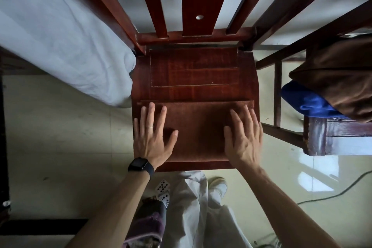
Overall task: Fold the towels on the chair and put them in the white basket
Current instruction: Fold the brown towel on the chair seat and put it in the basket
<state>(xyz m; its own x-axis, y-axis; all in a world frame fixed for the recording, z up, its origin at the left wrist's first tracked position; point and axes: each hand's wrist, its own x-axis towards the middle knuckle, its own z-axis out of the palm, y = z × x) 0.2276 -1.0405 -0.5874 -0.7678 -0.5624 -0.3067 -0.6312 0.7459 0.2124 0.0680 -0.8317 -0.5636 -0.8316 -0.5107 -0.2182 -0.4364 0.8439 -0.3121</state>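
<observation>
Both flat on the brown folded towel (199, 125), which lies across the front half of the red-brown wooden chair seat (193, 74). The left grip (153, 139), fingers straight and spread, presses the towel's left end. The right grip (243, 137), fingers straight too, presses the right end, and neither curls round anything. To the right, a crumpled brown towel (338, 78) lies over a blue towel (306, 100) on a second wooden chair (316, 137). A white-sheeted bed (60, 36) is at the left.
</observation>
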